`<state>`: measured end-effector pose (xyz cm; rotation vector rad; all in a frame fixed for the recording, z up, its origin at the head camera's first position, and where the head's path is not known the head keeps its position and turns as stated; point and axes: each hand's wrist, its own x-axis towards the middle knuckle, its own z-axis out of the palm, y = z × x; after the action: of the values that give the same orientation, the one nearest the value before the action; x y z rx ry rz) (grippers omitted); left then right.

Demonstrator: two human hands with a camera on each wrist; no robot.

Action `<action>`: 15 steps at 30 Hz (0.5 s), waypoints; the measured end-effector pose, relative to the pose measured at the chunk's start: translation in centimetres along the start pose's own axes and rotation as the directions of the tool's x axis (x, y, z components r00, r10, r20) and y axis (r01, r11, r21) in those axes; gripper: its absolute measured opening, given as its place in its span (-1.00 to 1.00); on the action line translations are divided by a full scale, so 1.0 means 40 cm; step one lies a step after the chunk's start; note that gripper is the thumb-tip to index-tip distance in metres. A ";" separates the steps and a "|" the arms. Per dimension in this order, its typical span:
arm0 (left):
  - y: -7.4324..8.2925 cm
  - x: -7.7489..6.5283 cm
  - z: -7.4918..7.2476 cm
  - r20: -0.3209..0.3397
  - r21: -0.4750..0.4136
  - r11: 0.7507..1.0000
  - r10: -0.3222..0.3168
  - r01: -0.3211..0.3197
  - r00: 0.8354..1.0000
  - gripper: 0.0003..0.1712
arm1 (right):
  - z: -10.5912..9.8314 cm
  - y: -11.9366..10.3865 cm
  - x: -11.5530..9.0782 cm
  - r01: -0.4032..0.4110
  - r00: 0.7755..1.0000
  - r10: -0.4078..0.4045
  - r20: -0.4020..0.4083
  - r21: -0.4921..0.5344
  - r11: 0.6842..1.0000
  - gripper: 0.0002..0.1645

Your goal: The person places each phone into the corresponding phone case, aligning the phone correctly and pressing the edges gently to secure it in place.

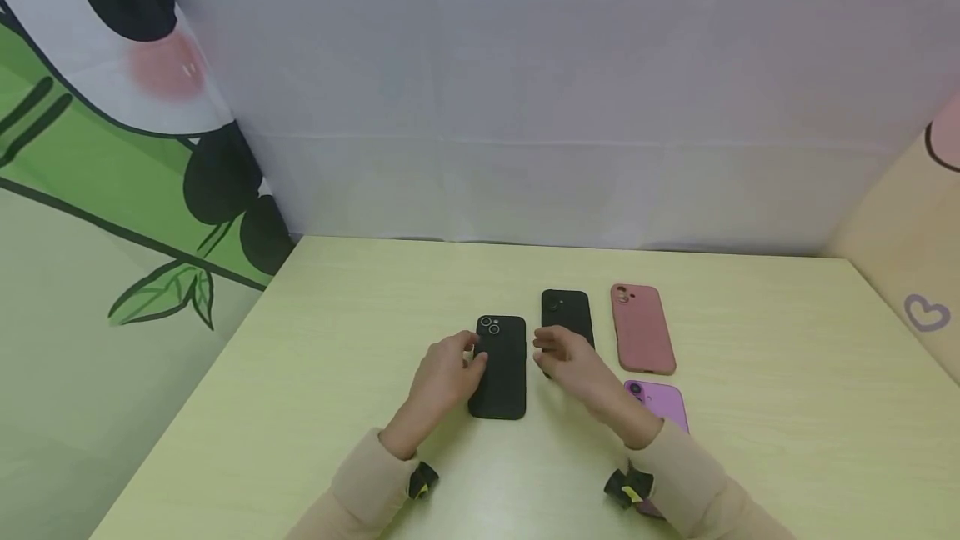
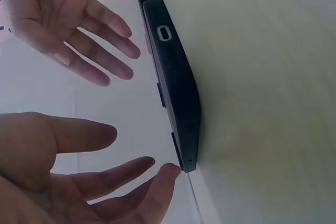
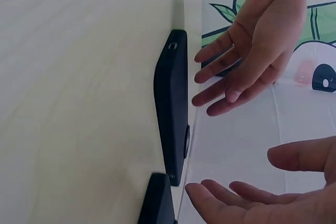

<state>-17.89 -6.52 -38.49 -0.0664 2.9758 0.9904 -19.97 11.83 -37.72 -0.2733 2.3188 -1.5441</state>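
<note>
A black phone point(image 1: 498, 382) lies flat on the table, camera side up, its charging port toward me. My left hand point(image 1: 442, 373) hovers at its left edge with fingers loosely spread; in the left wrist view one fingertip comes up to the phone's point(image 2: 176, 72) far end, and I cannot tell if it touches. To the phone's right, my right hand point(image 1: 579, 365) is held with relaxed fingers and nothing in them. It partly covers a second black phone point(image 1: 567, 307) behind it. In the right wrist view, both palms face each other above the phone point(image 3: 173, 98).
A pink phone point(image 1: 647, 332) lies right of the second black one. Nearer me is a purple phone point(image 1: 670, 403), partly hidden under my right forearm. The pale table point(image 1: 337, 340) meets a white cloth backdrop point(image 1: 555, 107) at its far edge. Cartoon-printed walls flank both sides.
</note>
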 end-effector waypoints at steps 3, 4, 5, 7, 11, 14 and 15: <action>0.015 -0.011 0.000 0.004 0.000 1.000 0.027 -0.027 1.000 -0.63 | -0.025 0.000 -0.012 0.023 0.999 -0.025 -0.026 -0.058 0.998 -0.55; 0.019 -0.015 0.001 0.005 -0.003 0.999 0.042 -0.042 0.999 -0.62 | -0.035 0.000 -0.017 0.032 0.999 -0.034 -0.032 -0.076 0.997 -0.56; 0.024 -0.019 0.001 0.006 -0.006 0.998 0.056 -0.056 0.998 -0.62 | -0.046 0.001 -0.023 0.044 0.998 -0.048 -0.039 -0.096 0.994 -0.56; 0.034 -0.026 0.003 0.012 -0.017 0.997 0.081 -0.080 0.997 -0.62 | -0.069 0.002 -0.036 0.068 0.996 -0.075 -0.049 -0.127 0.990 -0.57; 0.058 -0.042 0.009 0.039 -0.040 0.992 0.118 -0.116 0.992 -0.61 | -0.116 0.005 -0.062 0.108 0.990 -0.124 -0.070 -0.190 0.976 -0.58; 0.081 -0.054 0.015 0.065 -0.043 0.989 0.143 -0.141 0.988 -0.59 | -0.155 0.014 -0.074 0.102 0.985 -0.132 -0.106 -0.252 0.962 -0.58; 0.089 -0.058 0.017 0.074 -0.045 0.988 0.153 -0.150 0.985 -0.59 | -0.169 0.018 -0.076 0.089 0.984 -0.128 -0.125 -0.283 0.955 -0.57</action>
<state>-15.74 -3.16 -36.87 0.1965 2.9269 1.0402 -19.73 18.93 -35.49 -0.3765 2.6765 -1.3209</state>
